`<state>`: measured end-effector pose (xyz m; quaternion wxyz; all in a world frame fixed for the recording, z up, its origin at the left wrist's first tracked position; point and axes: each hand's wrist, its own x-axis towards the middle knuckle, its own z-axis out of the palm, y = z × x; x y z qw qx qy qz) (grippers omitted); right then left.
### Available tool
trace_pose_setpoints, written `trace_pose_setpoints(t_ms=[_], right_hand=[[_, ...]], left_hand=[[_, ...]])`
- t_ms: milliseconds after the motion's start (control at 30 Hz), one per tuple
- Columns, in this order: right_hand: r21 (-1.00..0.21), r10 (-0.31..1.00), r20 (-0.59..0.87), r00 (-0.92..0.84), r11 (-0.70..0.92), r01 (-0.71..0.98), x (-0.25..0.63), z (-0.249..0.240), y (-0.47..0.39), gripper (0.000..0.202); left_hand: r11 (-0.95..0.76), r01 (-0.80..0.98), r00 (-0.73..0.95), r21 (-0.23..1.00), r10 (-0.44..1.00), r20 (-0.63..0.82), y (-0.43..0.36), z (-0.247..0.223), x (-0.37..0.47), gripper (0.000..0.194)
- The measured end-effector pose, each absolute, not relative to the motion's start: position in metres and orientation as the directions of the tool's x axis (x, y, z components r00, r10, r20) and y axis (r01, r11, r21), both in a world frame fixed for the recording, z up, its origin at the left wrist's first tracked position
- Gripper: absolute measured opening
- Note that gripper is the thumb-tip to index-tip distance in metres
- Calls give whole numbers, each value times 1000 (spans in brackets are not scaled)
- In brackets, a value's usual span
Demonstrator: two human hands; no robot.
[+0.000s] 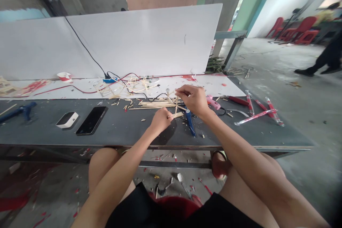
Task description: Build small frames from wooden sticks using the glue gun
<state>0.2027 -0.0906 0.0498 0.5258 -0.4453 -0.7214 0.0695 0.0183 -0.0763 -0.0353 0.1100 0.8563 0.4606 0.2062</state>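
My left hand (161,119) is closed on the near end of a small frame of thin wooden sticks (176,115), just above the dark tabletop. Above and to the right of it, my right hand (192,97) pinches at the upper part of the sticks, its fingertips together; what exactly lies between them is too small to tell. Behind both hands is a bundle of loose wooden sticks (153,104). A blue-handled tool (190,123) lies below my right hand. The pink glue gun (213,102) is right of my right wrist.
On the left lie a black phone (91,120), a white box (67,119) and a blue tool (25,111). Red-wrapped sticks (263,111) cover the right end. Behind are a blue power strip (110,79), cables, a paper cup (64,76) and a white board (120,42). A person's legs (324,60) are far right.
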Motion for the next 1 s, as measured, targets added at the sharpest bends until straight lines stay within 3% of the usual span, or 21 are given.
trace_pose_setpoints(t_ms=[400,1000], right_hand=[[-600,741,670,-43,574,558,212,56,-90,15],[-614,758,647,-80,580,536,214,56,-89,19]], left_hand=[[-535,754,484,382,845,227,-79,-30,19,37],[-530,746,473,402,848,240,-77,-37,19,34]])
